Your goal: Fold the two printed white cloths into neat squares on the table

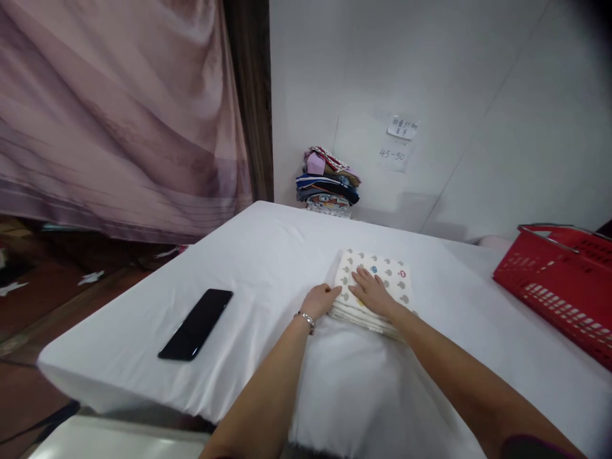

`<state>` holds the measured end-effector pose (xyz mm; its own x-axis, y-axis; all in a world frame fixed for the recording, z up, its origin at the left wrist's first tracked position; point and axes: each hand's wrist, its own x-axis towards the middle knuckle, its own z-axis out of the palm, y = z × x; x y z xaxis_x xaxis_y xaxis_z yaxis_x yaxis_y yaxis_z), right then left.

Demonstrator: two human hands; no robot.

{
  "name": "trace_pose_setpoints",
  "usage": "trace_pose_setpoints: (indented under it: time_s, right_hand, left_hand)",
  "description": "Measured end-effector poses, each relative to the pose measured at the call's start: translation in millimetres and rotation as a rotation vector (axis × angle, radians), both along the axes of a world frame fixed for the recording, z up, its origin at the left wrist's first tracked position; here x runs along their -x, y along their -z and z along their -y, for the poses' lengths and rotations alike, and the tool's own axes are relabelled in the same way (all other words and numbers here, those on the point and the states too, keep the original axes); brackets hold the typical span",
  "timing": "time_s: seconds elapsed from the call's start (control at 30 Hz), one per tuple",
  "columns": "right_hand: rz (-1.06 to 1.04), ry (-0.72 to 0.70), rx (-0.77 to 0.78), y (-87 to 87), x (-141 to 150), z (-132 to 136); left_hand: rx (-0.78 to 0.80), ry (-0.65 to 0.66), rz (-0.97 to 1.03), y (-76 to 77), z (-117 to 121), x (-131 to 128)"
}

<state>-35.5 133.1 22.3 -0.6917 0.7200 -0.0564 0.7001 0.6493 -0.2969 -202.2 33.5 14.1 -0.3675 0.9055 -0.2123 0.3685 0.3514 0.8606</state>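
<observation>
A folded white cloth [393, 275] with small grey mushroom-like prints, plus a few coloured ones, lies in a neat layered square on the white-covered table [268, 268]. At its near left corner, my left hand [321, 301] is closed, thumb and fingers pinching the edge. A silver bracelet [306, 320] circles that wrist. My right hand [371, 291] rests flat on top of the cloth, its fingers stretched out and slightly spread.
A black phone [196, 325] lies on the table to the left. On the right stands a red plastic basket [559, 280] with a metal handle. Folded fabrics [327, 182] are piled by the wall beyond the table's far edge. A pink curtain [124, 115] hangs at left.
</observation>
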Motion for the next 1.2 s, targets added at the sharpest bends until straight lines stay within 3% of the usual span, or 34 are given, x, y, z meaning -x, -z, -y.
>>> trace_pose_setpoints:
  time_s: [0.1,0.17,0.27,0.37,0.6,0.83,0.93,1.0,1.1,1.2]
  right_hand:
    - [-0.062,0.022,-0.011,-7.7,-8.1,17.6]
    - [-0.07,-0.047,-0.034,-8.8,-17.6,32.9]
    - [-0.022,-0.152,-0.097,-1.7,-31.8,54.5]
    - [-0.007,-0.152,-0.217,9.3,-37.4,67.4]
    - [-0.127,-0.034,-0.419,13.0,-17.0,77.6]
    - [-0.221,0.03,-0.341,4.2,-14.4,79.1]
    - [-0.253,0.096,-0.304,-13.2,-23.8,67.4]
    - [-0.276,0.122,-0.306,-34.1,-31.0,55.4]
    - [-0.312,0.148,-0.299,-77.5,-42.1,37.8]
    - [-0.375,0.137,-0.264,-126.2,-53.4,28.4]
  left_hand:
    - [0.009,-0.019,0.062,3.6,-1.9,1.9]
    - [0.004,-0.04,0.121,6.1,-3.2,2.8]
    - [-0.023,-0.07,0.254,7.2,-4.9,0.5]
    - [-0.054,-0.077,0.371,3.5,-5.4,-5.9]
    - [-0.12,-0.064,0.528,-7.9,-1.4,-17.1]
    - [-0.152,0.016,0.628,-16.2,2.7,-17.6]
    - [-0.185,0.061,0.628,-16.1,2.6,-12.9]
    - [-0.213,-0.01,0.516,-11.3,1.3,-8.5]
    - [-0.275,-0.111,0.231,1.1,-1.5,-3.6]
    - [-0.362,-0.097,0.078,8.8,-3.9,-3.3]
